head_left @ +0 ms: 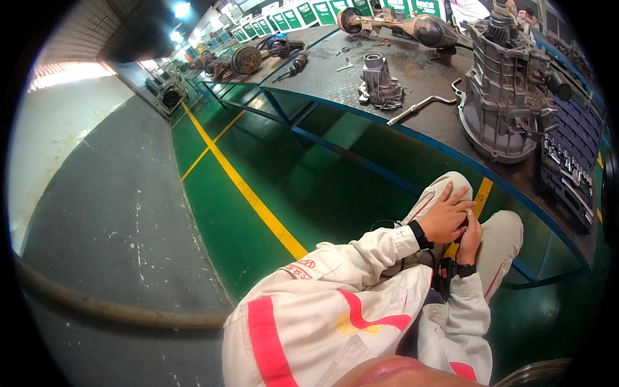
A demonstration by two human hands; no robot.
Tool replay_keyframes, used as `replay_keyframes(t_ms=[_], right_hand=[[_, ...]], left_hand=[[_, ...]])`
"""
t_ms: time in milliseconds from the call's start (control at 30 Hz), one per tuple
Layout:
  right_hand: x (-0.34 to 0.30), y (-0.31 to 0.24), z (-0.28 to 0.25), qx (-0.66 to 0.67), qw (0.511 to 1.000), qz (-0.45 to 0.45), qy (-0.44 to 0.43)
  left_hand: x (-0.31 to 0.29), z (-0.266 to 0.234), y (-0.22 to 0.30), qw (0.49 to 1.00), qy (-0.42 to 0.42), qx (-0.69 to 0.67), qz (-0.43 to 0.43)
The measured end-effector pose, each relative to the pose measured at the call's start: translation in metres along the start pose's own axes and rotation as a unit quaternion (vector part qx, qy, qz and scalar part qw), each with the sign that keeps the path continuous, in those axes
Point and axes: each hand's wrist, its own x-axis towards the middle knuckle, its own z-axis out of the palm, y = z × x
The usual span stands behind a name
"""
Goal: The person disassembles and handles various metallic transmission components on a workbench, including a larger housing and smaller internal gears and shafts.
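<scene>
My left hand lies over my knees, palm down, with its fingers stretched out and spread. Close against it, my right hand is partly curled, its fingertips meeting the left fingers. A small dark patch shows between the two hands; what it is, I cannot make out. Both wrists carry black bands. Neither hand touches the workbench in front. On that bench stand a large gearbox housing and a smaller metal housing, with a bent wrench handle lying between them.
An open socket set case sits at the bench's right end. An axle assembly lies along the back; greasy parts rest further left. The blue bench frame runs beside my knees. A thick pipe is at lower left.
</scene>
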Motion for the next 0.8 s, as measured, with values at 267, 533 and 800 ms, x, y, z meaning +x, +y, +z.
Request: replay_keyframes(t_ms=[267,533,800], right_hand=[[-0.003,-0.003,0.0,-0.011,1.0,-0.007,0.012],[-0.005,0.004,0.007,-0.003,1.0,-0.011,0.02],[-0.01,-0.017,0.015,-0.391,0.887,-0.244,0.007]], left_hand=[[0.004,-0.018,0.011,0.999,-0.045,0.008,-0.007],[0.003,-0.026,0.007,0.998,-0.058,-0.017,0.009],[0.015,-0.036,0.01,0.993,-0.117,0.003,0.027]])
